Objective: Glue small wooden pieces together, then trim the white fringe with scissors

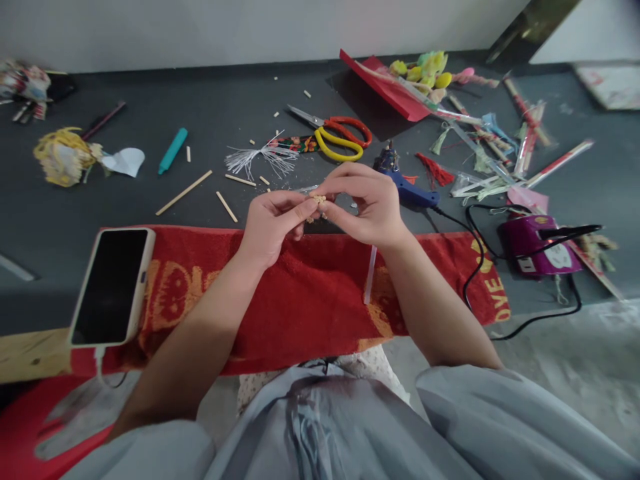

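My left hand (270,223) and my right hand (373,203) meet over the far edge of a red towel (305,293). Between their fingertips is a small cream-coloured knobbly piece (319,199); both hands pinch it, and the fingers cover much of it. Just past my right hand lies a blue glue gun (413,192) with a black cord. Scissors (345,138) with red and yellow handles rest beyond the hands. A bundle of white wires (263,157) and several short wooden sticks, one a longer stick (184,193), lie beyond my left hand. A translucent glue stick (371,275) is on the towel.
A phone (113,287) with a charging cable lies on the towel's left end. A purple power socket block (537,247) with black cords stands at right. Red paper (385,87), tassels and wrapped sticks crowd the right; a teal pen-like tube (173,151) lies left.
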Demonstrator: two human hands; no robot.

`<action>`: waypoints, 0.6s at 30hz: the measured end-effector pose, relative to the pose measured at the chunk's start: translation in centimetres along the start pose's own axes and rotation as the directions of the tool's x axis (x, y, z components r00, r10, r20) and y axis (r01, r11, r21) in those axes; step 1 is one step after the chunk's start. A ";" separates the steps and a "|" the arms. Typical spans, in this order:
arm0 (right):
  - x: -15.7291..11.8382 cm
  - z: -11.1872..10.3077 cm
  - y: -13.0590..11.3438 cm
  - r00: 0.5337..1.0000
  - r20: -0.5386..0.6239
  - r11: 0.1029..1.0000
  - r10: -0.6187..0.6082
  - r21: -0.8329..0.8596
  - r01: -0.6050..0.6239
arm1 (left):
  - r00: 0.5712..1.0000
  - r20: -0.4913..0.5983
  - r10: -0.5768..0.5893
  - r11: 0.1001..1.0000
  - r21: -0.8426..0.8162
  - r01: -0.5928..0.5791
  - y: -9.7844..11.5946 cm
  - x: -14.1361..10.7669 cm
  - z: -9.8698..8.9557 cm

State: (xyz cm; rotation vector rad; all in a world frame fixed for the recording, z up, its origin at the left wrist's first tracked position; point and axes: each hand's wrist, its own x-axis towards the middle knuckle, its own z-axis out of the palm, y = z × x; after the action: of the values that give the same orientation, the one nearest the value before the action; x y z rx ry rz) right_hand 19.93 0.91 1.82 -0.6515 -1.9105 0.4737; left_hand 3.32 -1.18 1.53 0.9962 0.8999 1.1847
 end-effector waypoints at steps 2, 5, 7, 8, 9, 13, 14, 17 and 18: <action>0.0 0.0 -0.1 1.000 0.001 1.000 -0.005 0.001 0.005 | 1.000 0.011 -0.002 1.000 -0.006 0.002 0.0 0.0 0.0; 0.0 -0.1 -0.1 1.000 0.009 1.000 0.000 -0.006 0.000 | 1.000 0.019 -0.011 1.000 -0.008 0.011 0.0 0.0 0.0; 0.0 -0.2 0.0 1.000 0.015 1.000 -0.005 -0.018 0.005 | 1.000 0.014 -0.021 1.000 0.002 0.021 0.1 0.0 0.0; 0.0 -0.2 0.0 1.000 0.020 1.000 -0.010 -0.027 0.010 | 1.000 0.009 -0.029 1.000 0.005 0.028 0.1 0.1 0.0; 0.0 -0.3 0.1 1.000 0.027 0.999 -0.015 -0.039 0.016 | 0.999 0.004 -0.036 0.999 0.007 0.036 0.1 0.1 0.0; -0.1 -0.3 0.5 0.999 0.032 0.996 -0.032 -0.084 0.035 | 0.997 -0.026 -0.077 0.997 0.003 0.077 0.1 0.2 0.0; -0.1 -0.2 0.5 0.999 0.025 0.996 -0.039 -0.085 0.041 | 0.996 -0.030 -0.081 0.997 0.005 0.082 0.1 0.2 0.0; -0.1 -0.1 0.5 0.999 0.005 0.996 -0.044 -0.079 0.044 | 0.998 -0.036 -0.060 0.998 0.019 0.061 0.0 0.2 -0.1; -0.1 -0.1 0.4 0.999 0.002 0.996 -0.035 -0.078 0.035 | 0.998 -0.038 -0.046 0.999 0.027 0.047 -0.1 0.2 -0.1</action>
State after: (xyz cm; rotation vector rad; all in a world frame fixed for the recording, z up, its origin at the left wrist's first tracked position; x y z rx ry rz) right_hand 20.09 1.18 1.56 -0.6674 -1.9453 0.3784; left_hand 3.29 -0.99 1.39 0.9739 0.9663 1.1574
